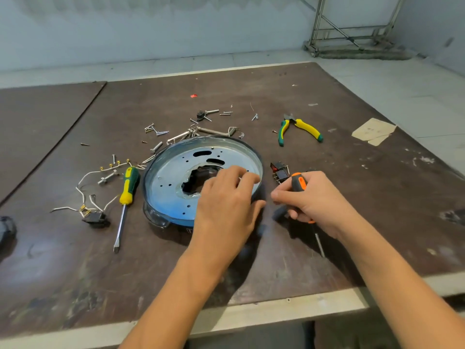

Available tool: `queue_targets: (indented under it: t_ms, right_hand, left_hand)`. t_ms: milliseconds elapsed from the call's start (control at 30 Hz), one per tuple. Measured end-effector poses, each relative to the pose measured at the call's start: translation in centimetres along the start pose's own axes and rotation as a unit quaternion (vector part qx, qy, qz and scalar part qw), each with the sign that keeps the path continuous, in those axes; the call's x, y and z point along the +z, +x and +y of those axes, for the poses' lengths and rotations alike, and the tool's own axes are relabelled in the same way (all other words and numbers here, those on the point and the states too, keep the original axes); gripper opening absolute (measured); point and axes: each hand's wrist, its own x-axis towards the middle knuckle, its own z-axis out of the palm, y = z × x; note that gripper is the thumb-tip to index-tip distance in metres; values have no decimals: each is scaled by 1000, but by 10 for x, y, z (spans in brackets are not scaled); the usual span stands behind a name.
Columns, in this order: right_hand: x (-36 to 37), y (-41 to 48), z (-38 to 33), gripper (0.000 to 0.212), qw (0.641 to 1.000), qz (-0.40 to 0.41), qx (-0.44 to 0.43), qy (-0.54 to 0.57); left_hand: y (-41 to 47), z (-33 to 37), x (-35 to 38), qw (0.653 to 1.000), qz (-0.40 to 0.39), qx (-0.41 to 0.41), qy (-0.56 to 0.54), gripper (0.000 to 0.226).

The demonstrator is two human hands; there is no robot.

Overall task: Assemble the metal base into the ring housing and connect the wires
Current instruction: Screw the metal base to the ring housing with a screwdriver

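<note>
The left hand (226,197) lies over the right edge of the ring housing (148,177). Its fingers are bent onto the metal base (173,177) and its thumb is outside the dark rim, so it holds the housing by this edge. The metal base sits inside the ring housing, under the fingers and to the left of them, with its rough middle hole just beyond the fingertips.

The right hand (312,197) is just beside the left one, apart from the rim. It is closed around an orange screwdriver (299,181). The handle stands out above the knuckles and the thin shaft points back toward the person. A red switch (278,170) lies just beyond this hand, and the pliers (299,129) are farther beyond it.

Well to the left of the left hand, past the housing, lie a green-yellow screwdriver (128,187) and the white wires (84,176). The wires lead to a black switch (94,217) and touch neither hand. Loose screws (156,131) crowd the far side of the housing.

To the right of the right hand the worktop (364,177) is bare up to its slanted right edge. Between both wrists and the near edge there is also free surface.
</note>
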Motion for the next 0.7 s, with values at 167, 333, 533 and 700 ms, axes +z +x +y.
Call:
queue_targets:
  t_ms: [167, 333, 533, 700]
  right_hand:
    - [1, 16, 3, 12, 975, 97, 2, -200]
    - [7, 22, 7, 19, 881, 132, -69, -449]
    - [8, 18, 7, 18, 872, 154, -119, -449]
    - [6, 6, -5, 10, 908, 207, -166, -323]
  left_hand:
    - [-4, -20, -6, 985, -107, -71, 113, 64]
    - [-8, -47, -17, 960, -240, -69, 128, 85]
    - [-15, -47, -20, 974, -197, -42, 104, 54]
    - [-11, -45, -28, 980, -169, -25, 107, 46]
